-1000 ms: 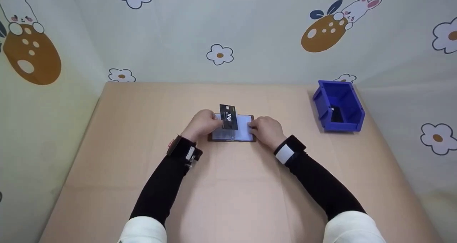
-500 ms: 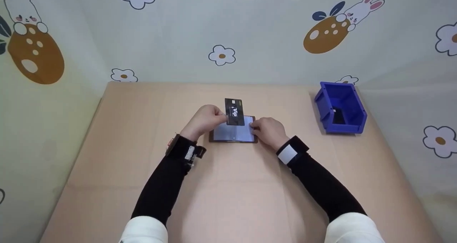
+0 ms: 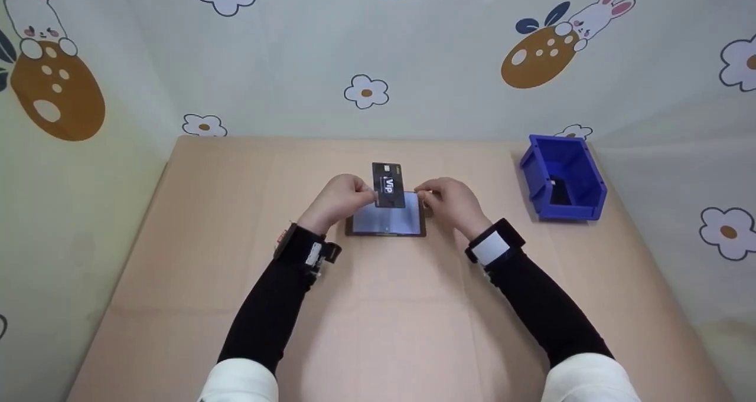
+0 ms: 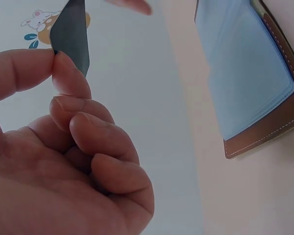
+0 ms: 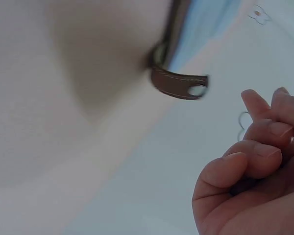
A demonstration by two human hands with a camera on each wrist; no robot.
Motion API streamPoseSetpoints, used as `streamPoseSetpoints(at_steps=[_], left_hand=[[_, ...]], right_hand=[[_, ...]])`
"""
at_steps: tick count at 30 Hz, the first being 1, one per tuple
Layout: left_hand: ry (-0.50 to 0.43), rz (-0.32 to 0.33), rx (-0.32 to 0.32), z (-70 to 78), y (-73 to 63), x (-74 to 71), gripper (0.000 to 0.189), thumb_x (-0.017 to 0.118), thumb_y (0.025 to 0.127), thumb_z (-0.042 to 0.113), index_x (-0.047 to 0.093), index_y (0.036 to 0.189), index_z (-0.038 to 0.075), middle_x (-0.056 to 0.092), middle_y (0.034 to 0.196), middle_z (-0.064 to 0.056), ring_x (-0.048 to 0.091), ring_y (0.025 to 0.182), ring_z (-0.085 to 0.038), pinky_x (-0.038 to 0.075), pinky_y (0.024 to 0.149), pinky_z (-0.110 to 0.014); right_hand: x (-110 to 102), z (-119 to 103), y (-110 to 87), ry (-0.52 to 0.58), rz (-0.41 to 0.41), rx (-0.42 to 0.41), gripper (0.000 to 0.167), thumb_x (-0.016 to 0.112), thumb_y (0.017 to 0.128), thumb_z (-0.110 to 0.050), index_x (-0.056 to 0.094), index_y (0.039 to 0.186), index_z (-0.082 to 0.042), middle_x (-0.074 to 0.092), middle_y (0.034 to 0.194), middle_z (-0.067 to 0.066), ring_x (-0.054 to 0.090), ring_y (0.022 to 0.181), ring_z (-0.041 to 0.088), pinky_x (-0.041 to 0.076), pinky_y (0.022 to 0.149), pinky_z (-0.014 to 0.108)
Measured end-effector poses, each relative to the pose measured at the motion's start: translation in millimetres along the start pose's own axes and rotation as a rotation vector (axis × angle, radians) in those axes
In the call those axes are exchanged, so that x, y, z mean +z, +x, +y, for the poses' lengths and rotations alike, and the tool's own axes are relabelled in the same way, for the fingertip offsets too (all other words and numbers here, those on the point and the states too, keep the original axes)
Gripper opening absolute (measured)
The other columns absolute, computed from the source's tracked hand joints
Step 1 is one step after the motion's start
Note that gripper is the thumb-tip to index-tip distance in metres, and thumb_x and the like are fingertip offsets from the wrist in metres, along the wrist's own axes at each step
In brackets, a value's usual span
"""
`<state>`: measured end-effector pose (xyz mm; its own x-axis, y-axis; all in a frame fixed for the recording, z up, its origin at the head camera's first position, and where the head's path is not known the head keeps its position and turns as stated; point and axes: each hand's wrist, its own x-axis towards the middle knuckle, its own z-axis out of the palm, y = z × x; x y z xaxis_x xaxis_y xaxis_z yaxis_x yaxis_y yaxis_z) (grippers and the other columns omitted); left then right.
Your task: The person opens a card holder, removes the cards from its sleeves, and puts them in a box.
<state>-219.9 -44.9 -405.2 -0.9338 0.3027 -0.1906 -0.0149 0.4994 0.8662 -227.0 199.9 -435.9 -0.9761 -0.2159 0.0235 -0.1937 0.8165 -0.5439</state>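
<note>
A black card (image 3: 388, 185) printed "Vip" stands raised over the card holder, its lower left edge pinched between the thumb and index finger of my left hand (image 3: 338, 201). In the left wrist view the card (image 4: 71, 36) shows nearly edge-on. Below it lies the opened brown card holder (image 3: 387, 222), with clear bluish plastic sleeves and white stitching. My right hand (image 3: 458, 206) is at the holder's upper right corner, fingers loosely bent and holding nothing. In the right wrist view, a short strap (image 5: 174, 85) with a metal snap sticks out from the holder, apart from those fingers.
A blue bin (image 3: 567, 207) stands at the table's back right, with a dark object (image 3: 559, 191) inside. The light tan tabletop (image 3: 390, 331) ends at a patterned cloth backdrop (image 3: 283, 65) behind and at both sides.
My left hand has drawn the card up and away from the sleeves, slightly right. My right hand has let go of the holder's right edge and shifted up towards its upper corner.
</note>
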Motion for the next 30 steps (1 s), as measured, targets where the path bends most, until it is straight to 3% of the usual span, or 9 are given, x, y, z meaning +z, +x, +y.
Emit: streamPoseSetpoints(at_steps=[4, 13, 19, 30], left_hand=[[0.001, -0.015, -0.006, 0.9, -0.7, 1.7, 0.043, 0.065, 0.093, 0.021, 0.041, 0.057, 0.017, 0.034, 0.053, 0.008, 0.031, 0.048, -0.008, 0.027, 0.049, -0.025], [0.024, -0.021, 0.042, 1.0, 0.0, 7.9, 0.041, 0.064, 0.092, 0.019, 0.043, 0.056, 0.017, 0.036, 0.052, 0.008, 0.033, 0.047, -0.008, 0.027, 0.049, -0.024], [0.032, -0.023, 0.079, -0.8, 0.3, 9.9, 0.041, 0.062, 0.091, 0.017, 0.042, 0.056, 0.017, 0.034, 0.052, 0.009, 0.032, 0.047, -0.007, 0.026, 0.048, -0.023], [0.079, -0.001, 0.084, -1.7, 0.7, 15.4, 0.041, 0.061, 0.089, 0.016, 0.04, 0.054, 0.017, 0.033, 0.051, 0.009, 0.031, 0.045, -0.007, 0.025, 0.047, -0.024]], right_hand=[[-6, -10, -2.1, 0.062, 0.014, -0.002, 0.025, 0.06, 0.1, -0.026, 0.075, 0.109, -0.008, 0.067, 0.093, 0.007, 0.06, 0.083, 0.021, 0.048, 0.077, 0.039], [-2, -21, -4.0, 0.061, 0.004, -0.056, 0.028, 0.06, 0.099, -0.031, 0.076, 0.096, -0.008, 0.064, 0.085, 0.003, 0.054, 0.075, 0.019, 0.043, 0.069, 0.034], [-1, -26, -4.6, 0.135, -0.016, -0.042, 0.024, 0.063, 0.098, -0.028, 0.073, 0.091, -0.007, 0.056, 0.077, 0.002, 0.05, 0.07, 0.018, 0.039, 0.063, 0.031], [-1, -25, -5.5, 0.223, -0.03, 0.017, 0.022, 0.063, 0.099, -0.027, 0.07, 0.089, -0.007, 0.054, 0.074, 0.001, 0.05, 0.067, 0.017, 0.041, 0.059, 0.03]])
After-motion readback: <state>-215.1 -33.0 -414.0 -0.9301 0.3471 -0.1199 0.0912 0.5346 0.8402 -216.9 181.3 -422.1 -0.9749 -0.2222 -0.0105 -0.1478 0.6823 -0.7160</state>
